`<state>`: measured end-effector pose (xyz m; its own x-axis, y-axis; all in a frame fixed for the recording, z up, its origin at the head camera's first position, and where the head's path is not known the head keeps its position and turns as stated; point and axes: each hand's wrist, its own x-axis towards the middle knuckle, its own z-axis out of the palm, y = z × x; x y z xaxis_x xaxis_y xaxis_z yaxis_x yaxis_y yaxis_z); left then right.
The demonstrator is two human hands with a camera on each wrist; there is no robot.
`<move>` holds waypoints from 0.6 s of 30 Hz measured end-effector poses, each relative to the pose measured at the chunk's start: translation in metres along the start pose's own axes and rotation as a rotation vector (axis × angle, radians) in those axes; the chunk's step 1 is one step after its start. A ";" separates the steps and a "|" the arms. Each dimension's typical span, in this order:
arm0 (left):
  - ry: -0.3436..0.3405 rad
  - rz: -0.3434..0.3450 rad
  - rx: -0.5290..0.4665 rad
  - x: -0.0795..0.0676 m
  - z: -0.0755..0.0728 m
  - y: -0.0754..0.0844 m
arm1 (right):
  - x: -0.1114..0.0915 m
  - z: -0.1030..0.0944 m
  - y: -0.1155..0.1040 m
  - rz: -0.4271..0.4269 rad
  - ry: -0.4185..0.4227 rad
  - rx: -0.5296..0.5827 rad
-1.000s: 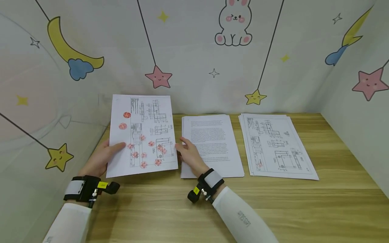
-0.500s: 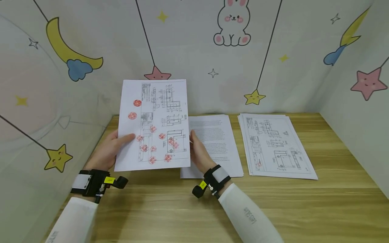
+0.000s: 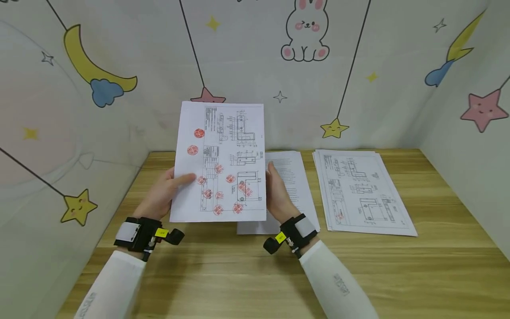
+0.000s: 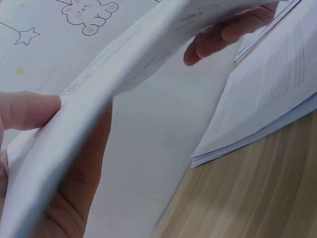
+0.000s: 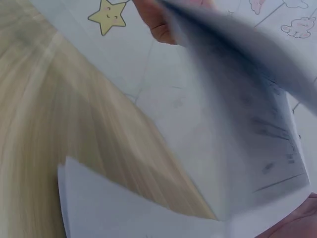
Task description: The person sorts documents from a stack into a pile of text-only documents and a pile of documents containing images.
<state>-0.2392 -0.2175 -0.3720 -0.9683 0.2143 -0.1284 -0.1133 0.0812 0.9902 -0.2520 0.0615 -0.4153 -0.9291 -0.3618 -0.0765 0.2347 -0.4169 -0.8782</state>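
Observation:
A sheaf of printed sheets (image 3: 223,161) with line drawings and red round stamps is held up over the table in the head view. My left hand (image 3: 163,195) grips its left edge, thumb on the front and fingers behind. My right hand (image 3: 280,195) is at the right edge with its fingers fairly straight, partly hidden behind the paper. In the left wrist view, fingertips of that right hand (image 4: 233,34) show under the far side of the sheaf. In the right wrist view the sheets (image 5: 257,129) fan apart, the lower one hanging away.
Behind the held sheaf, a text-printed paper stack (image 3: 296,190) lies on the wooden table (image 3: 239,274). To its right lies a slightly uneven stack of drawings (image 3: 364,195). A cartoon-printed white curtain (image 3: 255,53) stands along the back and sides.
The sheaf has risen and moved right, now overlapping more of the text stack. Both hands travelled with it, the right hand's fingers turning more upright along the edge.

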 end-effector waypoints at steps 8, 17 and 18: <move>-0.031 -0.053 0.015 0.015 0.032 -0.025 | -0.012 -0.026 -0.003 -0.026 0.211 -0.227; -0.002 -0.070 -0.066 0.034 0.072 -0.038 | -0.022 -0.052 -0.010 -0.060 0.354 -0.424; -0.002 -0.067 -0.074 0.036 0.076 -0.040 | -0.023 -0.055 -0.012 -0.057 0.366 -0.453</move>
<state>-0.2527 -0.1393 -0.4199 -0.9574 0.2132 -0.1946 -0.1943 0.0229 0.9807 -0.2487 0.1206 -0.4286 -0.9938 -0.0043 -0.1110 0.1110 -0.0001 -0.9938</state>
